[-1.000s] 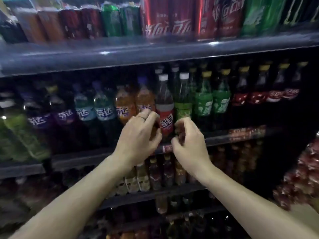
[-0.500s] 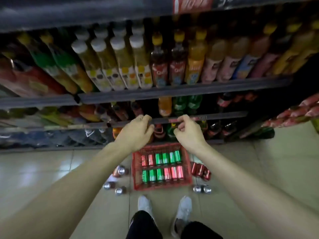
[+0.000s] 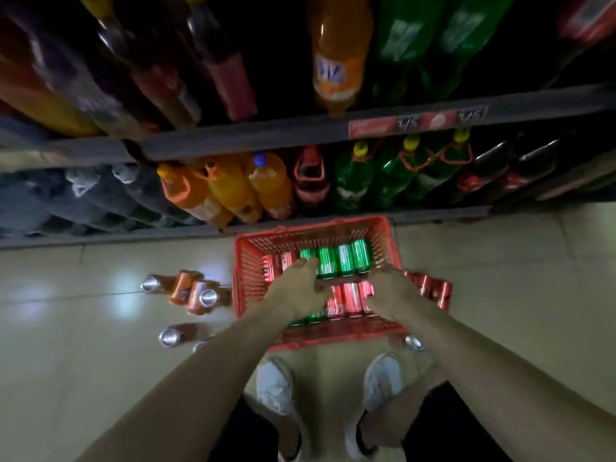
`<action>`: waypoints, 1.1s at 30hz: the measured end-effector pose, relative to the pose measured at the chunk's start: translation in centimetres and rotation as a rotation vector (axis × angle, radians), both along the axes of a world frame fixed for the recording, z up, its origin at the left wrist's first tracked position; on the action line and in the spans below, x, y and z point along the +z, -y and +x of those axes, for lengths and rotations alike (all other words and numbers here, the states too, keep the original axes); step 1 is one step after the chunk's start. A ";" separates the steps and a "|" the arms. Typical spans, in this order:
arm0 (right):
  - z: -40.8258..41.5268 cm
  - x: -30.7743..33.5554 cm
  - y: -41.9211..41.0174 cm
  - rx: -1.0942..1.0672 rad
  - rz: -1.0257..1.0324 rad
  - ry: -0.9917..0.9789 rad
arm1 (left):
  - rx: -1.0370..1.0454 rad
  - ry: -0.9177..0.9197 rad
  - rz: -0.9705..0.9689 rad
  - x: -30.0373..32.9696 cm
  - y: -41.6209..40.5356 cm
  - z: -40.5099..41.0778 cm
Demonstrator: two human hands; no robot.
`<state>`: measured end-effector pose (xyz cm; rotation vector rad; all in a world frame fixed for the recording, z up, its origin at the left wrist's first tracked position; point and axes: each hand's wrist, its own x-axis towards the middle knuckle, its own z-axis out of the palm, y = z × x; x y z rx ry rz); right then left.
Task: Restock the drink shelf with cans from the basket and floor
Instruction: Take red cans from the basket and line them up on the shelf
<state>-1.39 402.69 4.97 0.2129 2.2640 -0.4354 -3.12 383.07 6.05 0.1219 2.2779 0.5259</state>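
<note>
- Two hands reach down over the red basket (image 3: 253, 261), the landmark for everything below, which stands on the tiled floor (image 3: 66, 378) just in front of the bottom shelf (image 3: 110, 236).
- Left of the basket, orange cans (image 3: 186, 290) lie on their sides on the floor; about three show in a blurred cluster, and two more silver-ended cans (image 3: 170, 336) lie nearer the person.
- Inside the basket the cans lie on their sides in two rows: the far row shows two red cans (image 3: 278, 263) and four green cans (image 3: 346, 260), while the near row shows some three red cans (image 3: 350, 296) and a couple of green ones, partly hidden under the hands.
- Above the basket's left half, the left hand (image 3: 296, 290) hangs with fingers loosely curled, fingertips at the far row; I judge it holds nothing yet.
- Above the right half, the right hand (image 3: 391, 295) is also loosely curled over the near row; whether it touches a can I cannot tell.
- Right of the basket, touching its wall, three or so more red cans (image 3: 433, 291) lie on the floor, and one silver-ended can (image 3: 413, 342) lies at the near right corner.
- Handling, as a judgement: full cans are moderately heavy, stiff and smooth, apt to roll or dent if dropped; wrap fingers round the middle of the barrel.
</note>
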 end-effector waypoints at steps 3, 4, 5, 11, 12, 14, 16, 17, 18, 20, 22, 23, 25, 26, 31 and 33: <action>0.2 -9.2 -0.4 0.123 0.060 0.053 | -0.074 0.030 -0.031 -9.2 -1.3 0.4; 0.0 -12.2 -0.6 0.161 0.073 0.052 | -0.098 0.035 -0.047 -12.0 -1.7 0.4; -0.3 -15.0 -0.7 0.192 0.095 0.055 | -0.121 0.046 -0.061 -14.9 -2.1 0.3; -2.2 -26.2 -1.3 0.326 0.204 0.028 | -0.225 0.038 -0.120 -27.9 -3.9 0.1; -2.3 -27.7 -1.1 0.343 0.247 0.014 | -0.242 0.036 -0.129 -29.4 -4.1 0.1; -2.6 -29.9 -0.6 0.359 0.341 -0.006 | -0.278 0.026 -0.157 -31.8 -4.4 0.2; -2.8 -30.9 0.0 0.345 0.411 0.005 | -0.283 0.031 -0.173 -33.0 -4.8 0.4; -2.8 -31.1 0.2 0.336 0.431 0.008 | -0.277 0.035 -0.171 -33.2 -5.0 0.6; -2.7 -31.0 0.3 0.335 0.448 0.008 | -0.267 0.032 -0.166 -33.3 -5.1 0.7; -2.4 -31.0 0.3 0.313 0.440 0.000 | -0.232 0.035 -0.159 -33.5 -5.2 1.0; -1.9 -30.9 0.1 0.310 0.421 -0.009 | -0.205 0.045 -0.166 -33.7 -5.3 0.9; -1.6 -31.0 -0.1 0.296 0.399 -0.009 | -0.198 0.050 -0.174 -33.8 -5.4 0.8; -1.0 -31.1 -0.4 0.263 0.353 0.009 | -0.180 0.054 -0.179 -34.1 -5.5 0.5; -0.9 -31.1 -0.5 0.238 0.333 0.012 | -0.166 0.055 -0.173 -34.2 -5.5 0.4; -1.2 -31.3 -1.0 0.057 0.241 0.008 | -0.078 0.101 -0.088 -35.3 -5.3 0.5; -1.4 -31.2 -1.3 0.030 0.219 -0.010 | -0.067 0.103 -0.055 -35.5 -5.3 0.7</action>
